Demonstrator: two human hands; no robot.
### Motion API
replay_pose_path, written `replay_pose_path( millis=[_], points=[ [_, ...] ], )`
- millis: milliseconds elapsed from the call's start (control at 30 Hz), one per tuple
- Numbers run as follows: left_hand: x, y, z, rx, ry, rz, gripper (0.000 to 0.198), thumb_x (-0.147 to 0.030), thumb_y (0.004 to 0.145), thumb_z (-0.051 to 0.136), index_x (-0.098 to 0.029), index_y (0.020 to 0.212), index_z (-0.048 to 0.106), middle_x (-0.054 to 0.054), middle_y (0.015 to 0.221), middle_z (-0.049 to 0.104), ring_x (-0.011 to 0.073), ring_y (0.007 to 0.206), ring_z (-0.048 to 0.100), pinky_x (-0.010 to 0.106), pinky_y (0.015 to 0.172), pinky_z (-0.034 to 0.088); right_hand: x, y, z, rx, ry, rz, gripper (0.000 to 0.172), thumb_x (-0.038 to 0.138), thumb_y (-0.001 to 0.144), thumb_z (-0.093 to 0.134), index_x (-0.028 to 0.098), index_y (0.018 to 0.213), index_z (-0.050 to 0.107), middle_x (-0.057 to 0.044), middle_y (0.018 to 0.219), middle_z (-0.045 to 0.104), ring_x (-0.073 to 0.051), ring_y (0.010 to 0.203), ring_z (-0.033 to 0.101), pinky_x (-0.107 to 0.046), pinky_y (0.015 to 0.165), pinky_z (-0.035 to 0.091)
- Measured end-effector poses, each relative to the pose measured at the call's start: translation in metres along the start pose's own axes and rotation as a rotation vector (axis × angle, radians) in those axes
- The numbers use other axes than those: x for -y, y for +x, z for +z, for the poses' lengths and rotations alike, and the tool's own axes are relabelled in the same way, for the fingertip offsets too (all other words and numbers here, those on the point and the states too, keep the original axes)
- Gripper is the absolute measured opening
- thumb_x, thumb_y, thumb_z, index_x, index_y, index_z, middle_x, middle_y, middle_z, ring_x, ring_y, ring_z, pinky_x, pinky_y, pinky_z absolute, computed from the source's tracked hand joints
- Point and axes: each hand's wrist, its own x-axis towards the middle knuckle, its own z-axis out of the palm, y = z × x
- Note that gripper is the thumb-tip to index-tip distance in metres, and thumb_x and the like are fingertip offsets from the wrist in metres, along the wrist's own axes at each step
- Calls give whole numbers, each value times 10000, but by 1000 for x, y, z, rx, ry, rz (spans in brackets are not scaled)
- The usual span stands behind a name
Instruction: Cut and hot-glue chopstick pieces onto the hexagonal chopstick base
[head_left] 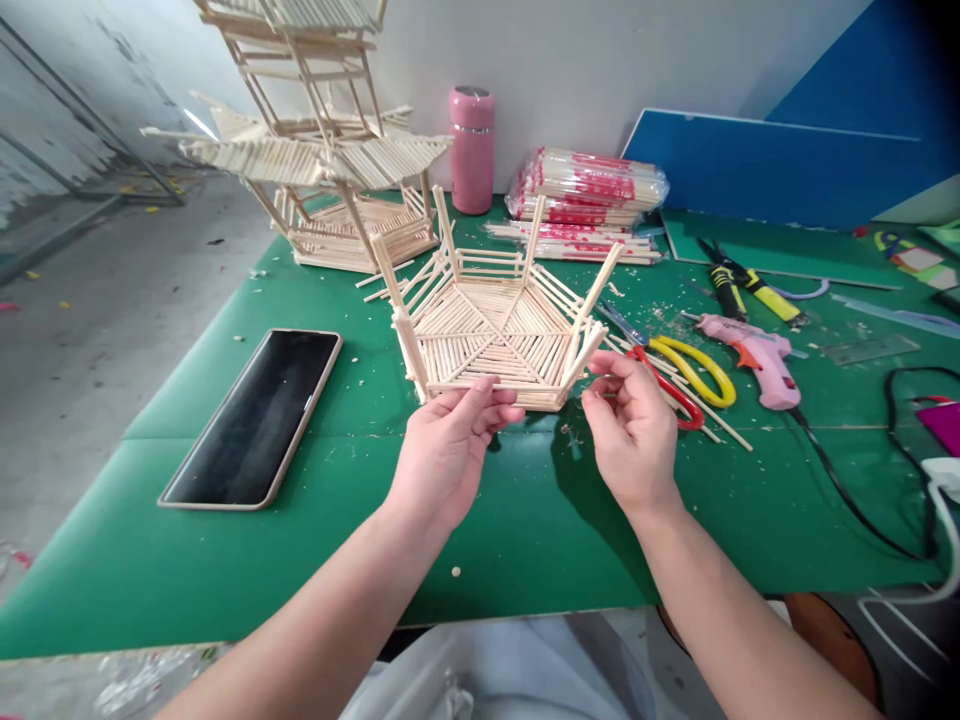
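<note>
A hexagonal platform of thin wooden sticks [480,340] lies on the table, with short posts at its corners and low rails along several sides. My left hand [450,440] is closed at its front edge, thumb and fingers pinching a thin wooden stick [525,387] that runs along that side. Beside the front right post [586,355] is my right hand [630,425], its fingers curled and the thumb apart from the index finger. Nothing shows between them. Whether its fingertips touch the post I cannot tell.
Behind stands a tiered stick pavilion [322,150], near a pink bottle [472,150] and wrapped stick bundles [585,190]. Scissors [694,370], a pink glue gun [757,355] with its cord, and pliers [750,285] lie right. A phone [255,420] lies left on the green table [360,570].
</note>
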Motion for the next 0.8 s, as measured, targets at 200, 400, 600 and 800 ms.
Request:
replay_pose_path(
  millis=[200,400,600,800],
  points=[
    [-2,3,2,-42,16,-18,72,-113,737,626,-47,716,647,84,661,682,111,559,634,193,592,501,-1,2,-1,-64,111,115,298,134,732,534,225,1014,564,-30,937,576,-150,802,559,-289,656,474],
    [-3,6,5,-84,50,-5,129,-56,796,530,-46,749,650,93,669,687,106,549,638,177,566,519,1,5,-2,-78,214,218,282,140,732,522,212,1002,558,-29,927,574,-144,811,563,-269,642,472],
    [-4,6,6,-129,71,4,212,-44,828,469,-57,721,652,89,650,687,98,528,632,170,544,529,6,6,-4,-83,241,248,265,141,739,498,200,992,551,-34,926,573,-131,779,562,-250,608,468],
    [-3,7,6,-126,78,6,179,-56,813,495,-64,724,650,88,636,678,87,477,593,159,476,503,11,6,-4,-50,250,271,241,155,746,497,193,979,545,-32,911,570,-115,718,554,-233,568,463]
  ],
)
